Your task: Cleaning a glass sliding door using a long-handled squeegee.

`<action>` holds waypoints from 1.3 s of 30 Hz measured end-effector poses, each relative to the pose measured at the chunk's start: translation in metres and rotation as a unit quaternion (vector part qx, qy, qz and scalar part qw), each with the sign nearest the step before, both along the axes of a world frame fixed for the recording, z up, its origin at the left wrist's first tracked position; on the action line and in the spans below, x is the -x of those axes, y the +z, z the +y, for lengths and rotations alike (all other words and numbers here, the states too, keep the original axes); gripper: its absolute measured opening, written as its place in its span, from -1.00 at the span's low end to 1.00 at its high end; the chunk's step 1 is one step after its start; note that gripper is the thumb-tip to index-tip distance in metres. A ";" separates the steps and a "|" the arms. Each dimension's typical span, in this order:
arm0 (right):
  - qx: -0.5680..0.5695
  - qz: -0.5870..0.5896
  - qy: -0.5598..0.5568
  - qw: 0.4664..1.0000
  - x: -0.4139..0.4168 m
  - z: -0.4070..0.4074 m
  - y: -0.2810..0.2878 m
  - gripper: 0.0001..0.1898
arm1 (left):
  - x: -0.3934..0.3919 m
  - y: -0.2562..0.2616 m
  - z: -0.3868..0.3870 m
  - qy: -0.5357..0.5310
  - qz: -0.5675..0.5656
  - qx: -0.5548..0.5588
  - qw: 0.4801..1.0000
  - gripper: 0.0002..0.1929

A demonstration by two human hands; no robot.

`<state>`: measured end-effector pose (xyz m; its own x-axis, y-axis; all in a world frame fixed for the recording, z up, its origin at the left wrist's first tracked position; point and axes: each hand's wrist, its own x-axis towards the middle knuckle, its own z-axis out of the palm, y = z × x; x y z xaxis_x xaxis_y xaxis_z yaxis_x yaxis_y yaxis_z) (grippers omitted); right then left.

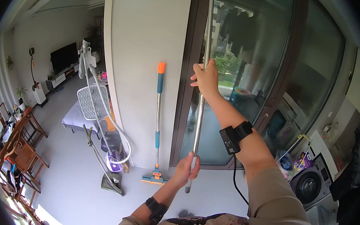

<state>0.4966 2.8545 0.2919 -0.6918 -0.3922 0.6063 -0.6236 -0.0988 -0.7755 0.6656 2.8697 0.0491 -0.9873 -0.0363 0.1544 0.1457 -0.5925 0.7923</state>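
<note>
A long metal telescopic pole (199, 124) stands upright before me, its upper end running out at the top of the picture. Around its grey grip near the bottom end, my left hand (185, 170) is closed. Higher up, my right hand (208, 78) is at the pole, the thumb and some fingers showing to its left; how firmly it grips cannot be told. Behind the pole is a sliding glass door (243, 118) with a dark frame. To the left, a sponge mop (158, 110) with teal and orange parts leans on the wall.
Left of the wall stand a garment steamer (114, 163) with a white hose and a mop with a flat dark head (113, 182). Wooden chairs (25, 153) are at the far left. A washing machine (310, 188) and a detergent bag (302, 161) are at the right.
</note>
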 end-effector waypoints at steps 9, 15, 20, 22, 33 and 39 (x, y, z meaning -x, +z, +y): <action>0.089 -0.134 0.140 0.977 0.008 -0.007 -0.043 -0.62 | -0.039 -0.092 0.013 0.111 -0.104 0.099 0.983 -0.43; -0.070 -0.035 -0.025 0.997 -0.004 -0.024 -0.158 -0.77 | -0.066 -0.180 0.021 0.202 -0.222 0.133 0.945 -0.34; -0.118 -0.010 -0.064 0.991 -0.042 -0.015 -0.245 -0.74 | -0.115 -0.242 0.037 0.219 -0.314 0.199 0.902 -0.28; -0.145 -0.015 -0.067 0.987 -0.051 -0.012 -0.281 -0.74 | -0.139 -0.263 0.045 0.217 -0.344 0.206 0.890 -0.25; -0.245 -0.291 0.059 0.923 -0.130 0.016 -0.381 -0.73 | -0.249 -0.350 0.055 0.200 -0.453 0.198 0.846 -0.23; -0.225 -0.324 0.091 0.914 -0.157 0.016 -0.435 -0.68 | -0.307 -0.373 0.045 0.206 -0.466 0.214 0.833 -0.26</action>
